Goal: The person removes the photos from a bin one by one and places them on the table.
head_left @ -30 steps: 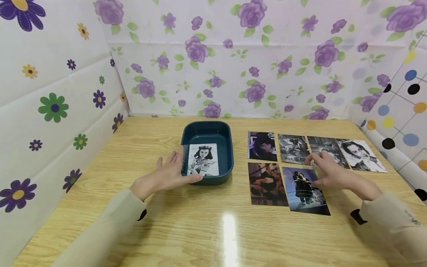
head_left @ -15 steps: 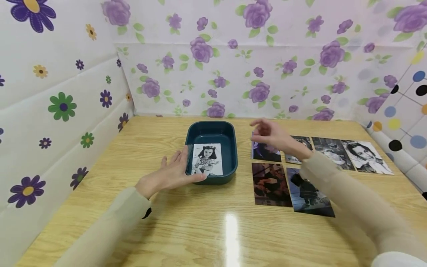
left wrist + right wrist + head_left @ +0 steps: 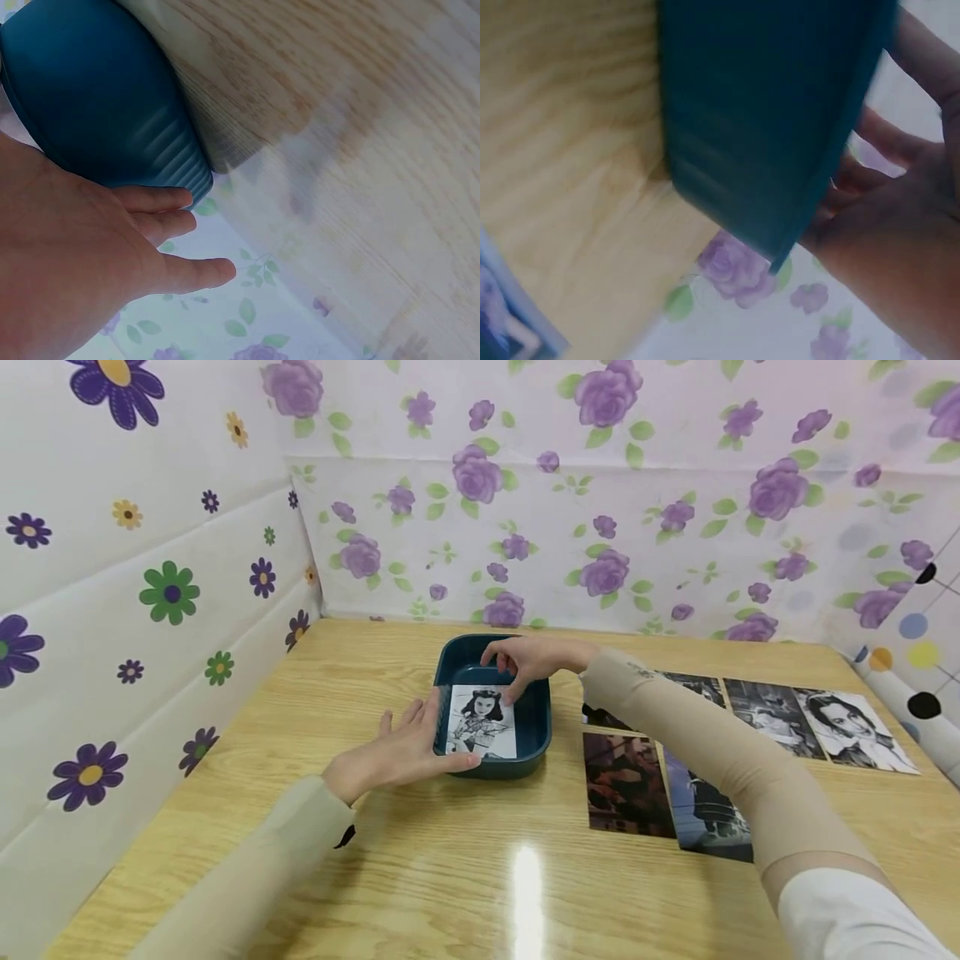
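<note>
A dark teal rectangular tray (image 3: 545, 735) stands on the wooden table, and in it lies a black-and-white portrait photo (image 3: 472, 731). My left hand (image 3: 401, 750) rests along the tray's left side, fingers extended and thumb at the front rim. The left wrist view shows that hand (image 3: 82, 240) against the tray's outer wall (image 3: 97, 90). Over the tray is my right hand (image 3: 534, 660), its thumb by the portrait's upper right edge and its bent fingers apart from the thumb. Seen in the right wrist view, this hand (image 3: 900, 210) is above the rim, its fingertips partly hidden behind the tray.
Several photos lie in two rows to the right, among them a reddish one (image 3: 626, 785), a blue-toned one (image 3: 708, 814) and a black-and-white portrait (image 3: 855, 731). My right sleeve (image 3: 697, 735) covers part of them. Flowered sheets (image 3: 525, 527) hang behind and at the left.
My right hand has moved left from above the photos to over the tray. The left hand stays at the tray's side. The head view has turned slightly left.
</note>
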The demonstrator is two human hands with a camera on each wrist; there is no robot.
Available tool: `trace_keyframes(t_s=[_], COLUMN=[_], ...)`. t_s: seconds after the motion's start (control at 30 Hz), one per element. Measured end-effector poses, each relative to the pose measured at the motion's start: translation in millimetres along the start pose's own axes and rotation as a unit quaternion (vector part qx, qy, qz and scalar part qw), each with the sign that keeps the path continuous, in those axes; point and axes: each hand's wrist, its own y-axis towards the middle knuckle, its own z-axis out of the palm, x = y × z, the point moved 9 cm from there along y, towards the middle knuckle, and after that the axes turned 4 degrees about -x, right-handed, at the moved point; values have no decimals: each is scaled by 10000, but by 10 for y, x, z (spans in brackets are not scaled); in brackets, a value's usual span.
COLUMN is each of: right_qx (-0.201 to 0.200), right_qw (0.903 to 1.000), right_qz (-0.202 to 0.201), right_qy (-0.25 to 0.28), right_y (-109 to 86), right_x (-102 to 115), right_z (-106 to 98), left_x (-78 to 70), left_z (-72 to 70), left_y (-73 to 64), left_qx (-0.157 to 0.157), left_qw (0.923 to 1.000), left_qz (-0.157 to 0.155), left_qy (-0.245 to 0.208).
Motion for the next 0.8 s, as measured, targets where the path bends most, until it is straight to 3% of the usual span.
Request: trace_keyframes(t_s=[0.1,0.23,0.63,0.8], right_qx=[539,836,699,610], right_qw=[9951,9844,9811,9858], right_qz=[326,655,714,817], right_qy=[-759,-1399,-1656,-1333], right_y=[109,212,305,318], right_x=[-61,-140,-173,-165], right_z=[116,203,346,331], left_x=[-3,4,-10,-10], left_z=[-2,-7,-9,-18], left_y=[-1,-7,-17,-26], left_qx=[4,13,-4,5], left_qw=[10000,10000,10000,10000], left_qz=[7,-12,39,16], left_qy=[10,3,-30,-61])
